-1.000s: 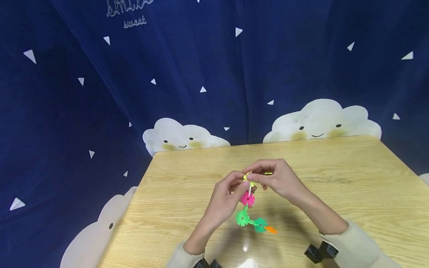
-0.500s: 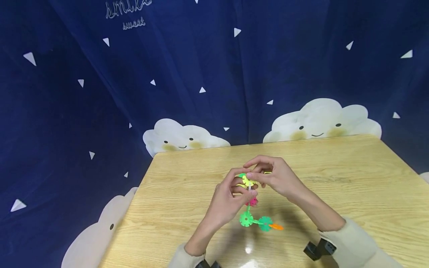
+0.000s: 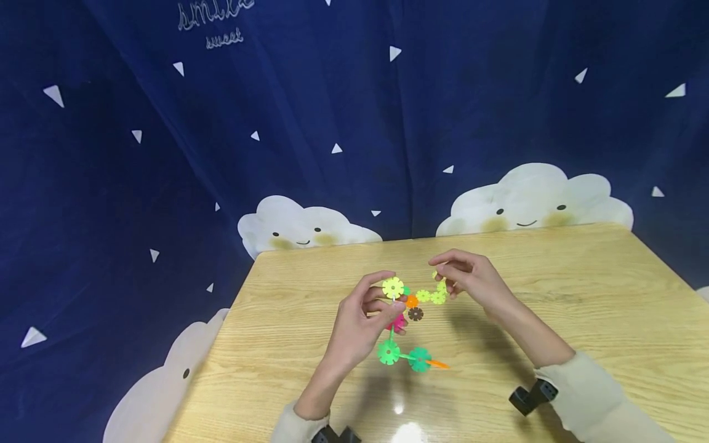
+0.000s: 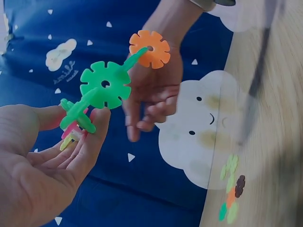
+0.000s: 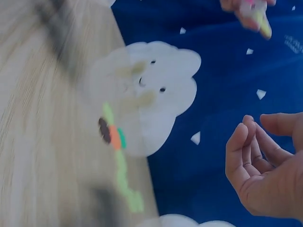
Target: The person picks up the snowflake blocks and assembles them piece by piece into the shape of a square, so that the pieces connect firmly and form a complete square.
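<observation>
My left hand [image 3: 354,326] pinches a linked chain of plastic snowflake discs above the table. At its top a yellow disc [image 3: 393,287] stands upright, with a white piece under it. A pink disc [image 3: 396,321], partly behind my thumb, comes below. Lower down hang a green disc [image 3: 389,352], a teal disc [image 3: 420,360] and an orange disc [image 4: 158,57] at the free end. My right hand [image 3: 475,280] hovers apart to the right, its fingers loosely bent; the right wrist view shows nothing between thumb and fingertips.
Loose discs lie on the wooden table [image 3: 554,295] beyond the hands: several yellow-green discs [image 3: 439,298], an orange disc [image 3: 412,301], a brown disc [image 3: 415,314] and a green disc [image 3: 407,290]. A dark blue cloud-print curtain [image 3: 310,123] hangs behind the table.
My right hand has let go of the yellow disc and moved away to the right. My left hand has shifted slightly left with the chain, uncovering the loose discs behind.
</observation>
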The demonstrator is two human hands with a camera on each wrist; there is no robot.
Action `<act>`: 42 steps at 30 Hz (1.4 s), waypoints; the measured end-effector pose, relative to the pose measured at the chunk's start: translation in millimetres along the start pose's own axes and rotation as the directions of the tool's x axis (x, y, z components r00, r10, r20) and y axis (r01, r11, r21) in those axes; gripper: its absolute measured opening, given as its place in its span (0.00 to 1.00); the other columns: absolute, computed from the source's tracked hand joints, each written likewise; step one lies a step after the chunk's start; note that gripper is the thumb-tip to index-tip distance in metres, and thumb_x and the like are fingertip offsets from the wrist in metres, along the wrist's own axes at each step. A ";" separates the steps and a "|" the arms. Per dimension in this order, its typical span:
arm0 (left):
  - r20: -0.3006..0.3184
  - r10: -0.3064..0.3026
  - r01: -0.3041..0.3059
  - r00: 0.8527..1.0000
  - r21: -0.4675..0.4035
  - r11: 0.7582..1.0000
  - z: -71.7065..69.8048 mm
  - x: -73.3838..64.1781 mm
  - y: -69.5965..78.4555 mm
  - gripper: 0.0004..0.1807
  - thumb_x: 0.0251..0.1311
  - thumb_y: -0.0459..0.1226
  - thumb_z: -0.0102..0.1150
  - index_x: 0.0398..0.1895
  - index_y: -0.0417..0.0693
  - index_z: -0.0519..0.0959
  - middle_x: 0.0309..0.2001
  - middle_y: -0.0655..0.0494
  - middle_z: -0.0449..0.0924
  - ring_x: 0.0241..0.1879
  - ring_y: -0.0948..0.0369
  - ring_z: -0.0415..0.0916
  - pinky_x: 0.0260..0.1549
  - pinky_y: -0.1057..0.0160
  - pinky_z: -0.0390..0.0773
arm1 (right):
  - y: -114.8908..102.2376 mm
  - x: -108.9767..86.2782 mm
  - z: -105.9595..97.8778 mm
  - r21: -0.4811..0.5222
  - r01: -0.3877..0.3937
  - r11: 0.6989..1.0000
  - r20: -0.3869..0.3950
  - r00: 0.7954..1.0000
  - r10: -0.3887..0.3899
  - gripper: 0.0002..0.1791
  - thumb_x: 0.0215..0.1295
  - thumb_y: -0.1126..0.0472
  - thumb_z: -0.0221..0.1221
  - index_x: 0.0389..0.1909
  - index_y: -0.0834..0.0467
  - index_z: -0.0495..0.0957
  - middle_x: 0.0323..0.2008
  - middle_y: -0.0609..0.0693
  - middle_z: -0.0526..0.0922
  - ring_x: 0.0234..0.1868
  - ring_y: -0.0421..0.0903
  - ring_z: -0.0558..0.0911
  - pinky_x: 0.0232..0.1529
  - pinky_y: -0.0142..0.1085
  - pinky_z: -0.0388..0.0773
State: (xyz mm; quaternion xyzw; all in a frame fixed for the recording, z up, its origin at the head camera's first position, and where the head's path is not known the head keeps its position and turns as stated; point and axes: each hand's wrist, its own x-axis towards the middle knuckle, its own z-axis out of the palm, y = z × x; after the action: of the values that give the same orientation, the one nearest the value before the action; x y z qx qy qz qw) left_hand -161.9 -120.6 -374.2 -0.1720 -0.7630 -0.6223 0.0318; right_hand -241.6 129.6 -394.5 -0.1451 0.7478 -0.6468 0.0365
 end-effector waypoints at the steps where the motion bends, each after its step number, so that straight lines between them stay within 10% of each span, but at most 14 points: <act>1: -0.004 -0.002 0.002 1.000 -0.001 1.000 -1.3 -0.4 -0.1 0.29 0.65 0.37 0.71 0.68 0.59 0.75 0.42 0.49 0.87 0.34 0.60 0.87 0.39 0.60 0.87 | 5.2 1.9 -2.7 0.001 -0.010 1.000 -0.008 1.000 0.010 0.17 0.76 0.60 0.60 0.58 0.66 0.79 0.36 0.52 0.84 0.27 0.45 0.78 0.30 0.38 0.84; 25: -0.031 -0.019 0.017 0.999 -0.054 0.998 -11.7 -2.5 -2.1 0.28 0.67 0.36 0.70 0.68 0.57 0.74 0.48 0.49 0.87 0.29 0.64 0.84 0.19 0.70 0.78 | 78.7 21.2 -16.9 -0.010 -0.183 0.983 -0.029 0.983 0.183 0.24 0.73 0.68 0.60 0.67 0.69 0.71 0.58 0.70 0.76 0.33 0.50 0.81 0.30 0.38 0.86; 42: -0.057 -0.025 0.023 0.998 -0.044 0.999 -12.5 -0.5 -3.6 0.29 0.67 0.37 0.70 0.69 0.59 0.74 0.39 0.43 0.82 0.49 0.59 0.88 0.20 0.71 0.78 | 98.0 26.8 -7.7 -0.081 -0.162 0.983 0.089 0.981 0.169 0.27 0.65 0.76 0.59 0.66 0.68 0.73 0.68 0.70 0.72 0.20 0.43 0.75 0.20 0.35 0.80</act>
State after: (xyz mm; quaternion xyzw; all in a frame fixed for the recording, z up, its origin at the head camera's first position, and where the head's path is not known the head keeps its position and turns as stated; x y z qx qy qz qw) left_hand -164.5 -133.3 -374.9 -0.1454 -0.7500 -0.6439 0.0426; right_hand -285.8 141.8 -485.6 -0.1144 0.7779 -0.6060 0.1208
